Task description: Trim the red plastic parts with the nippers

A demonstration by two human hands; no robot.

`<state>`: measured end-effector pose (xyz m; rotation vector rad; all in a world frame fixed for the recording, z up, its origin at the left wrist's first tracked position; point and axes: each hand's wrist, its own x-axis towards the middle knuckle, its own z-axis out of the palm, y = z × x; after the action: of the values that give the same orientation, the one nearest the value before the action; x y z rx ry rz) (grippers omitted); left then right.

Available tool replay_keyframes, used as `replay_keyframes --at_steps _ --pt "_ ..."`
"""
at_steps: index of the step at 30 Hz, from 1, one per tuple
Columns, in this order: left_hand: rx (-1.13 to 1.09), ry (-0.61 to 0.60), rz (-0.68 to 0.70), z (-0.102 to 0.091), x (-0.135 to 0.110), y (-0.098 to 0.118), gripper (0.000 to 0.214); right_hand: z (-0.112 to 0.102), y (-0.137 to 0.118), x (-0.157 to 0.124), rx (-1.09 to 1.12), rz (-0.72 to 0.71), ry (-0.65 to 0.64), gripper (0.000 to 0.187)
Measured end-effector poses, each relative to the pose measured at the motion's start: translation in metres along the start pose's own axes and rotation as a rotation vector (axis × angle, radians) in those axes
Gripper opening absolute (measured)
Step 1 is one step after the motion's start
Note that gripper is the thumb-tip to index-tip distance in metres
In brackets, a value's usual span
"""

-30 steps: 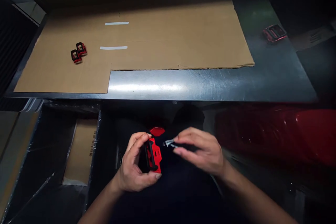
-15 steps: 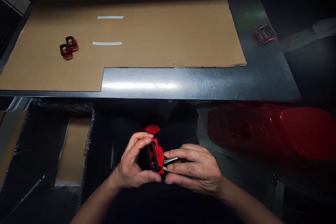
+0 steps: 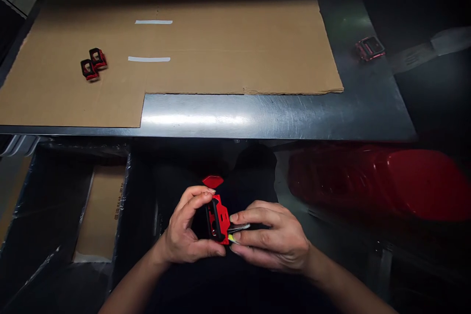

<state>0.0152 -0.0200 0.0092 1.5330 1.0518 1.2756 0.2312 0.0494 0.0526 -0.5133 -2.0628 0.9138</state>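
Note:
My left hand is closed on a small red-and-black plastic frame, fingers at its top and thumb at its bottom. The black rim of this frame faces left and its red side faces right. In my right hand a thin silvery tool is pinched between the fingers; a small yellow bit shows beside it. The tool's left end meets the frame's red side, and its exact kind is partly hidden by the fingers. Just above my left fingertips is a flat red piece; what supports it cannot be made out.
A metal table bears a cardboard sheet with two white strips. Two similar red-and-black frames lie on the cardboard, another frame at the table's right. Lower left stands a dark lined bin; a large red object is at right.
The tool in my right hand has tilted slightly against the frame, and more of the yellow bit shows. My left hand keeps its hold. The view has shifted slightly.

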Motion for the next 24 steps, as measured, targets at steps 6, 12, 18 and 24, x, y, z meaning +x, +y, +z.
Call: replay_keyframes --at_steps 6,12,18,24 --pt "0.021 0.012 -0.010 -0.0013 -0.0013 0.0000 0.085 0.0024 -0.0013 -0.0004 -0.004 0.027 0.041 0.008" --pt "0.032 0.027 0.007 -0.0014 -0.0030 -0.0006 0.085 0.0030 -0.0015 0.0002 -0.042 0.010 0.058 0.008" --pt "0.039 0.022 0.014 -0.0012 -0.0019 -0.0002 0.087 0.0026 -0.0025 0.0007 -0.037 -0.003 0.060 0.008" --pt "0.050 0.017 0.027 -0.0013 -0.0016 0.0010 0.085 0.0031 -0.0032 0.0003 -0.050 0.003 0.057 0.008"
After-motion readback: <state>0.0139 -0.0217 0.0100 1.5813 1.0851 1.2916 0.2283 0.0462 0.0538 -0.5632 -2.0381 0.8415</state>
